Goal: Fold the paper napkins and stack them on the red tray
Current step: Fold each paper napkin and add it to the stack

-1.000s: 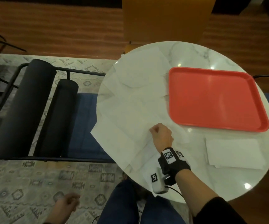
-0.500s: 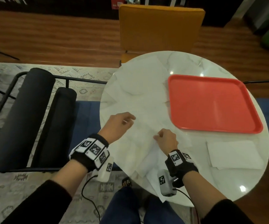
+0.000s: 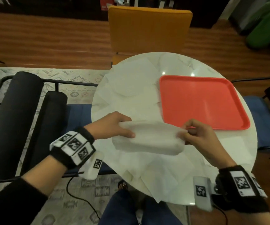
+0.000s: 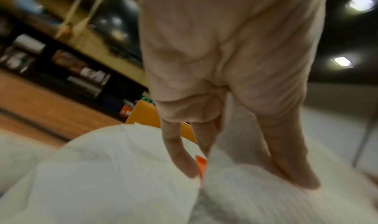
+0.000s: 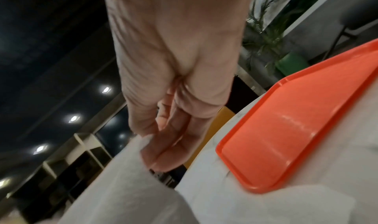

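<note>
Item: napkin (image 3: pixel 147 138), white paper, lifted above the near middle of the table (image 3: pixel 238 153), curling over itself between my two hands.

Left hand (image 3: pixel 113 127): I have it on the napkin's left end, thumb lying along the near face, fingers (image 4: pixel 178 154) reaching over the far side. Grip light, fingers only partly curled.

Right hand (image 3: pixel 197 137): I pinch the napkin's right edge between thumb and curled fingers, just in front of the tray's near left corner.

Tray (image 3: pixel 200 103): red, on the right half of the table, nothing on it.

Loose napkins (image 3: pixel 131 88): unfolded, overlapping across the left and near parts of the table, some hanging past the rim. One flat sheet (image 3: pixel 233 142) lies near the tray's front edge; I cannot tell if it is folded.

Surroundings: yellow chair (image 3: pixel 148 30) beyond the table.

Handling note: I judge this a fold barely begun. To do it well I would bring the two held edges level, match the corners before lowering, lay the sheet on the table, then press the crease from the middle outward. Thin paper; a hard tug between the hands could tear it.
</note>
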